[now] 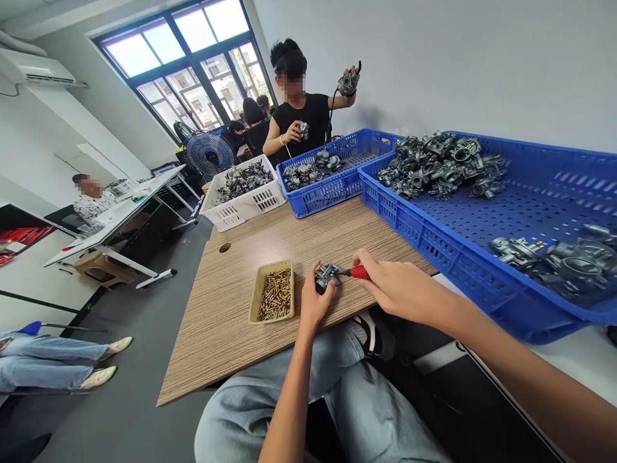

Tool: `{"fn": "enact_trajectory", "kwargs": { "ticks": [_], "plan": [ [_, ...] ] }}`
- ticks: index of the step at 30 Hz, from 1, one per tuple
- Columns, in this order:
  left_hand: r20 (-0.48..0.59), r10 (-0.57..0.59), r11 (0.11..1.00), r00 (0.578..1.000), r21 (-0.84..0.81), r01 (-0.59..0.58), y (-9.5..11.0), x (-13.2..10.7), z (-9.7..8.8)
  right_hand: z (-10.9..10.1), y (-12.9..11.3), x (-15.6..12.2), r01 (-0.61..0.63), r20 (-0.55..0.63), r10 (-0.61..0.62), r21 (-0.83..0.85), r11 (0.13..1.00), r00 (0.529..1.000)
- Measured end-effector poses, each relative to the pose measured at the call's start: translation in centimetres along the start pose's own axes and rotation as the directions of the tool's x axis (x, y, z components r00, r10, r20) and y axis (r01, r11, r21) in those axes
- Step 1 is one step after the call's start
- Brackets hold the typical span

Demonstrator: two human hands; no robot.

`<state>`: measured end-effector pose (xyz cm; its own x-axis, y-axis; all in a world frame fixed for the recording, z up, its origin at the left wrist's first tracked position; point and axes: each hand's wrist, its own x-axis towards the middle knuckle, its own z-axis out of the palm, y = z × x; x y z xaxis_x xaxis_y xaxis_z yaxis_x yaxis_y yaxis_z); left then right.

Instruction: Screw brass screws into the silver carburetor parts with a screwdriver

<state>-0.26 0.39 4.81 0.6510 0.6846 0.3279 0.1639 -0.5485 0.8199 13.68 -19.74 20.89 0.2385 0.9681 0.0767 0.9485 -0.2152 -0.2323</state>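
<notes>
My left hand [315,297] is closed around a small grey metal carburetor [328,274], held just above the front part of the wooden table. In my right hand [393,284] is a screwdriver with a red handle [359,272], gripped between thumb and fingers. Its dark shaft points left and meets the carburetor's right side; the very tip is too small to make out. Left of my left hand stands a cream plastic tray [254,302] holding many small brass parts [276,294].
A large blue crate [434,247] with carburetors [436,164] lies along the right. A smaller blue crate [328,200] and a white crate [241,212] of metal parts line the table's far edge. Behind them a co-worker [308,122] holds a carburetor [348,83].
</notes>
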Motion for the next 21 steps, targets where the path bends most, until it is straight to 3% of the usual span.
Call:
{"fn": "enact_trajectory", "kwargs": {
  "ticks": [5, 12, 18, 21],
  "plan": [
    [0.003, -0.005, 1.0, 1.0, 0.003, 0.005, -0.11, 0.0, 0.05, 0.16, 0.0, 0.06, -0.008, 0.006, 0.009, -0.031, 0.999, 1.0],
    [-0.003, -0.013, 1.0, 1.0, 0.02, 0.013, -0.24, -0.03, 0.0, 0.65, -0.15, 0.85, -0.152, -0.056, 0.143, -0.209, 0.966, 0.988],
    [-0.006, -0.012, 1.0, 1.0, 0.025, 0.012, -0.06, -0.05, -0.03, 0.48, 0.42, 0.48, -0.052, -0.039, 0.05, -0.061, 0.997, 0.998],
    [-0.001, -0.019, 0.999, 1.0, 0.029, 0.019, 0.05, -0.06, -0.06, 0.22, 0.59, 0.31, -0.058, -0.01, 0.057, -0.046, 0.997, 0.998]
  ]
}}
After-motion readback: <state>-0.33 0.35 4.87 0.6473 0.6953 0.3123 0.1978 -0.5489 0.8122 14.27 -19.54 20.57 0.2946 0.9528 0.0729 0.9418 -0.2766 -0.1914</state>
